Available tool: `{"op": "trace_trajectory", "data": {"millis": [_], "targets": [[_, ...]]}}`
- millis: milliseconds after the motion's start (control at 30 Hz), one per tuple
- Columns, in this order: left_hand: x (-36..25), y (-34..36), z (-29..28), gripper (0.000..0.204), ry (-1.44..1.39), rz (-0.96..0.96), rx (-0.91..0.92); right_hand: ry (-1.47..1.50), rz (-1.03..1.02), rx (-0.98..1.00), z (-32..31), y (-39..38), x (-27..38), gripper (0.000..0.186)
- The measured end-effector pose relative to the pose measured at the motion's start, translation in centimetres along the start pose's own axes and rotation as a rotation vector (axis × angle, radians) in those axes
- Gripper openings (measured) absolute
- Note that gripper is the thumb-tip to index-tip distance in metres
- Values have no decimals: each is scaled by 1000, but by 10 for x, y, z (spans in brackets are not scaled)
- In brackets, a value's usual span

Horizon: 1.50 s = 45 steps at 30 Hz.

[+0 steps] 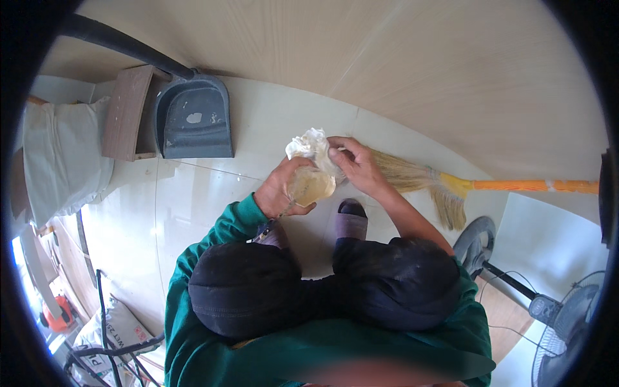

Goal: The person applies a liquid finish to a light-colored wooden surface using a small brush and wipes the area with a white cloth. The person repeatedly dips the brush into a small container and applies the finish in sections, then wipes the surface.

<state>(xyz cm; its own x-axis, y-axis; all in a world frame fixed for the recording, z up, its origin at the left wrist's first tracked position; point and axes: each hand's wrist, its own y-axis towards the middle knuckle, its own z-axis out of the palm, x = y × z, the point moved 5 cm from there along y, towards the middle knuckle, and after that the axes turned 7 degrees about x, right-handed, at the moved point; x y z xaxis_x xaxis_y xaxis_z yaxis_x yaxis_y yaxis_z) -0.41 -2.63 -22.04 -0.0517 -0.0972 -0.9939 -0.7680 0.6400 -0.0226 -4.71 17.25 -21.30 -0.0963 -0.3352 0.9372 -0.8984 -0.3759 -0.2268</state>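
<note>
Between my knees, over the tiled floor, my left hand (282, 186) is closed round a pale yellowish, rounded piece (312, 188) that looks like a shallow cup; its exact kind I cannot make out. Just above it is a crumpled white sheet (311, 146), thin like plastic or paper, its top bunched up. The fingers of my right hand (358, 167) pinch the right side of this sheet. Its lower part runs down behind the yellowish piece, so I cannot tell whether the two are joined.
A straw broom (406, 173) with an orange handle lies to the right, its bristles behind my right hand. At the upper left are a dark grey dustpan (195, 122) and a wooden box (132, 113). A fan (548, 309) stands at right, sacks (119, 329) at lower left.
</note>
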Motion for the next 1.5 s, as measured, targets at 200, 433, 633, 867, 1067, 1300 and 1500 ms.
{"op": "trace_trajectory", "data": {"millis": [200, 433, 633, 867, 1067, 1300, 1500], "targets": [[5, 5, -10, 84, 117, 32, -122, -250, -260, -43, -37, -21, 84, 35], [0, 18, -24, 84, 99, 30, -187, -635, -620, 275, 14, -42, 135, 54], [-19, 18, -19, 73, 129, -11, -202, -791, -768, 249, 49, -40, 122, 44], [-30, 8, -21, 81, 251, 39, -305, -476, -509, -5, 8, -33, 110, 19], [-30, 14, -21, 80, 328, 16, -321, -370, -432, -17, 3, -29, 105, 12], [-26, 15, -23, 79, 326, -12, -290, -380, -237, -20, -1, -21, 90, 12], [-21, 12, -25, 79, 337, -2, -328, -308, -250, -88, -1, -21, 86, 13]]}}
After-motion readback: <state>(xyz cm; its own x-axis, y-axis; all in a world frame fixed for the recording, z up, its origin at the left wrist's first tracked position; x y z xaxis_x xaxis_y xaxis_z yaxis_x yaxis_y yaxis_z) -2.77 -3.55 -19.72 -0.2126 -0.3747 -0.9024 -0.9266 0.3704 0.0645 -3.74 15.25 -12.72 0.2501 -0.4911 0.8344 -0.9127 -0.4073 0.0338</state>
